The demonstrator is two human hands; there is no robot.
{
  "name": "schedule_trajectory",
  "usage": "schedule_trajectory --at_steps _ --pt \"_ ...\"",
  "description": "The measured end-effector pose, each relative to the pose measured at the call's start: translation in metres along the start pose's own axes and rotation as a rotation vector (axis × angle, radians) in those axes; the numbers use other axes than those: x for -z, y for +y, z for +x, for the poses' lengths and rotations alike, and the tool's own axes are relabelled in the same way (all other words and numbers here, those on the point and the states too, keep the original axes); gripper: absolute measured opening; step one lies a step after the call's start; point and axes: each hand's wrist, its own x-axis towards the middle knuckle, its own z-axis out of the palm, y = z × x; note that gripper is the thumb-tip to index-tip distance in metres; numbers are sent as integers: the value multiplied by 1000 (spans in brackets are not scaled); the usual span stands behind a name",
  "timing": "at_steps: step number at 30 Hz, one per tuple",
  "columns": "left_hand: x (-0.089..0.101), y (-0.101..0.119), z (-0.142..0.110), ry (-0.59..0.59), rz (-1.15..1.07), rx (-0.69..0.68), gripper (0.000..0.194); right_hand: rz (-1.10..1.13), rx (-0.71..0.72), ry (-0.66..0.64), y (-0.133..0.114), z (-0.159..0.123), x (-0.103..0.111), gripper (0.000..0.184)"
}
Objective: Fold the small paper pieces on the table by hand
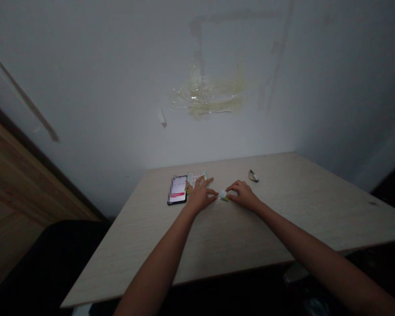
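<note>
Printed piece: a small, thin white piece with green and yellow print (222,195) is lying just below and right of the frame's centre, between your two hands; whether it is paper or plastic, you cannot be sure.
Left hand: your left hand (201,195) is meeting the piece's left edge, apparently pinching it between thumb and forefinger, while its other fingers are spreading towards the upper left.
Right hand: your right hand (242,195) is gripping the opposite edge, thumb and forefinger seemingly closing on it.
Key relation: the piece is sitting right of your left hand and left of your right hand; both are touching it, so neither is nearer. It is looking almost square, showing no clear long axis.
Phone: a black, rectangular smartphone with a lit pale screen (178,191) is resting left of your left hand, showing a red bar; its writing is staying unreadable, partly pixelated.
Sheet: a pale, flat sheet with coloured print (194,176) is lying beside the phone, partly behind your left fingers; its marks are appearing too small to read.
Wrapper: a crumpled, dark-and-white scrap (253,176) is lying on the pale wood-grain bench (230,245), above and right of your right hand; no brand is showing legibly.
</note>
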Motion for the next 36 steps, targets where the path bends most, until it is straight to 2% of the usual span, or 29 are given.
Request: schedule_trajectory --at_steps 5,12,18,26,36 --pt "-2 3 0 52 -31 -29 16 27 -18 8 2 1 1 19" --pt "-5 6 3 53 -43 -3 15 72 -34 -8 9 4 -1 18" --pt "-2 4 6 4 -42 -7 14 48 -39 3 9 5 -3 17" --pt "3 1 6 -97 -41 3 22 73 3 -1 11 4 -2 19" --pt "-11 -1 -2 18 -61 6 20 80 31 -7 10 0 1 26"
